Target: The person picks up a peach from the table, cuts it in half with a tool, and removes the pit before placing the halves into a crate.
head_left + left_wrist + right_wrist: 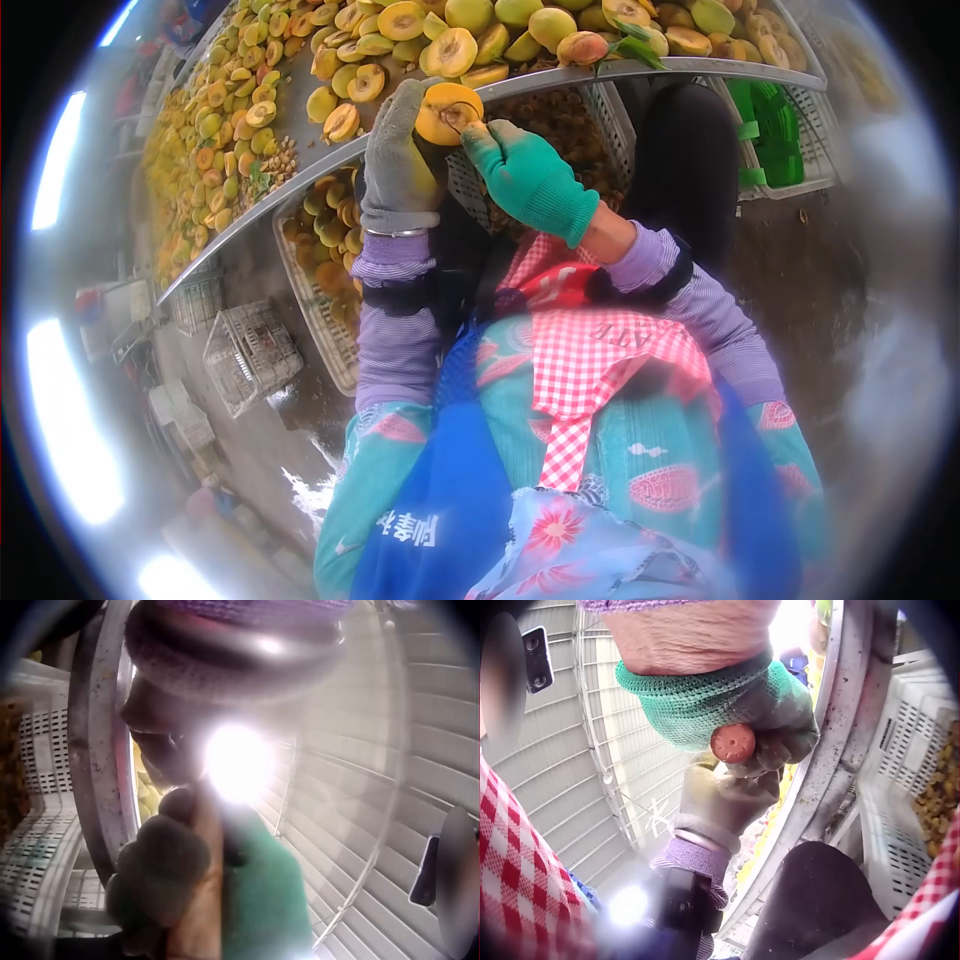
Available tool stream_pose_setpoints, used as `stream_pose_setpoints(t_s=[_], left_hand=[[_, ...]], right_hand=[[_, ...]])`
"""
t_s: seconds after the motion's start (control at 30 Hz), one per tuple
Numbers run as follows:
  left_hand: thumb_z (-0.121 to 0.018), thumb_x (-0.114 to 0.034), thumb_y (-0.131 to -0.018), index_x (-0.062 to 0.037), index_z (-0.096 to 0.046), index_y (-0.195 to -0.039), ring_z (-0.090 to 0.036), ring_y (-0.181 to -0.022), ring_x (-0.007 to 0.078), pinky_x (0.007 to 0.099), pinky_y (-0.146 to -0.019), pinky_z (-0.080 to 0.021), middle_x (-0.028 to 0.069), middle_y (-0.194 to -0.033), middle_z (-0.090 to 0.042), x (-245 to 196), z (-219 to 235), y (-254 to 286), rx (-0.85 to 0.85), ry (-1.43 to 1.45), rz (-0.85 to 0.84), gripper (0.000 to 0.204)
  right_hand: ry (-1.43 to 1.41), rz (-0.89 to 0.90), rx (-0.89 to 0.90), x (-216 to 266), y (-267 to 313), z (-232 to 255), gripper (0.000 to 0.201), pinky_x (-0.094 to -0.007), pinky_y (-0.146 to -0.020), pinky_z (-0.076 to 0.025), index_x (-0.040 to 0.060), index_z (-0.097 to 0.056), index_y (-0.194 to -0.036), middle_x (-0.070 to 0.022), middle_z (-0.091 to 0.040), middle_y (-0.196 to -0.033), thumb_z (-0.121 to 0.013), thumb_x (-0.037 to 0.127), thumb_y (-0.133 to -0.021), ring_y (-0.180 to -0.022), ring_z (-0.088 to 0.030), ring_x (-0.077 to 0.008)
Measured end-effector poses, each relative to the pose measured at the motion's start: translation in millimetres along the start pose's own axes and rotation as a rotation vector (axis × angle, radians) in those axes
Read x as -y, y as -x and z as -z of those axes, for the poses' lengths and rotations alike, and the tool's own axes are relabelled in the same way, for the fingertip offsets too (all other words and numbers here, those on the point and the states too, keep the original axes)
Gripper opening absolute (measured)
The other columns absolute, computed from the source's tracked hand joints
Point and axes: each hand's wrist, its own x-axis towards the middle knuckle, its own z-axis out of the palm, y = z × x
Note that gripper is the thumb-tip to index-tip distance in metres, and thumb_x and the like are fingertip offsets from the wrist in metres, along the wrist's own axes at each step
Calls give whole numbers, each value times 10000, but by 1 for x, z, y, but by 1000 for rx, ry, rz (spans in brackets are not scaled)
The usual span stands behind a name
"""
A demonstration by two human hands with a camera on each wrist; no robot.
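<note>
In the head view the left hand point(402, 165), in a grey glove, holds a halved orange-yellow fruit point(440, 112) by its side, cut face showing. The right hand point(535, 182), in a green glove, touches the fruit's right edge, and a thin curved piece shows on the cut face. In the right wrist view the right hand point(720, 709) grips a tool whose round reddish-brown handle end point(733, 743) sticks out, with the left hand point(724, 796) close below. The left wrist view shows the handle point(199, 889) along the right hand's grey-coated fingers point(165, 851).
A metal-edged table point(300, 182) bears many whole and halved fruits point(520, 30). Below its edge stand a crate of fruit point(328, 240), a crate of dark pieces point(612, 120) and a crate with green items point(775, 135). More pale crates point(250, 355) stand at the left.
</note>
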Motion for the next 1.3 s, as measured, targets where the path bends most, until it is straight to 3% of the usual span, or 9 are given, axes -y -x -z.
stream_pose_setpoints(t_s=[0.03,0.1,0.37,0.47,0.57,0.8,1.03,1.1,1.3], left_hand=[[-440,-295,-1019,44,-544,-1219,-649,-985,245,348,-880,-528,186,-1114,-640,-1,5,1,35,-70,-23,408],[-457,-282,-1013,45,-543,-1218,-650,-987,247,347,-870,-536,190,-1094,-644,2,10,-4,54,370,298,395],[-562,-149,-943,24,-577,-1095,-659,-911,268,353,-805,-552,162,-1008,-658,-10,-6,2,175,-457,-241,230],[-647,-77,-837,-5,-612,-1008,-664,-875,256,336,-763,-549,127,-945,-675,-23,-16,7,113,-478,-288,189],[-700,-43,-727,-22,-637,-969,-664,-846,249,332,-725,-540,102,-895,-686,-16,-31,7,-45,-47,-104,250],[-545,-255,-971,31,-648,-1010,-664,-812,234,333,-694,-551,132,-870,-680,-28,-28,-4,149,224,300,307],[-435,-325,-1023,64,-646,-1002,-650,-706,212,317,-659,-556,149,-850,-667,-19,-49,0,15,44,204,444],[-436,-324,-1022,63,-648,-999,-648,-708,210,316,-642,-554,150,-844,-666,-21,-44,-2,25,35,289,441],[-448,-348,-1021,62,-653,-990,-634,-661,203,309,-610,-547,139,-814,-662,-24,-32,-18,332,-34,329,459]], right_hand=[[-41,-20,36,2,1,1,429,-531,-601,-461,-22,-556,-880,-277,-610,-704,-461,376,-1009,-698,-609,-472],[-1,46,-1,-1,2,-6,436,-528,-620,-465,-27,-568,-893,-280,-618,-734,-458,378,-1010,-725,-610,-474],[-129,30,26,-1,4,-2,440,-491,-686,-482,-18,-610,-983,-274,-641,-849,-450,390,-1013,-802,-618,-457],[-212,81,-5,-13,3,-14,467,-449,-592,-490,-19,-603,-964,-232,-631,-763,-438,415,-1016,-688,-635,-389],[-408,-66,35,-9,9,-19,497,-382,-447,-461,-17,-588,-933,-150,-591,-659,-421,443,-1018,-535,-604,-276],[-680,-272,132,-5,14,-15,496,-308,-312,-381,12,-568,-896,-71,-536,-591,-407,467,-1009,-357,-481,-154],[-583,-222,82,0,12,-9,504,-296,-352,-391,13,-564,-923,-62,-535,-587,-410,487,-997,-388,-476,-157],[-690,-397,141,11,17,-1,491,-298,-371,-396,24,-566,-913,-60,-541,-591,-409,482,-998,-409,-484,-159],[-1148,-545,322,14,24,8,363,-233,-446,-396,140,-549,-900,23,-511,-652,-428,463,-1014,-514,-483,-87]])
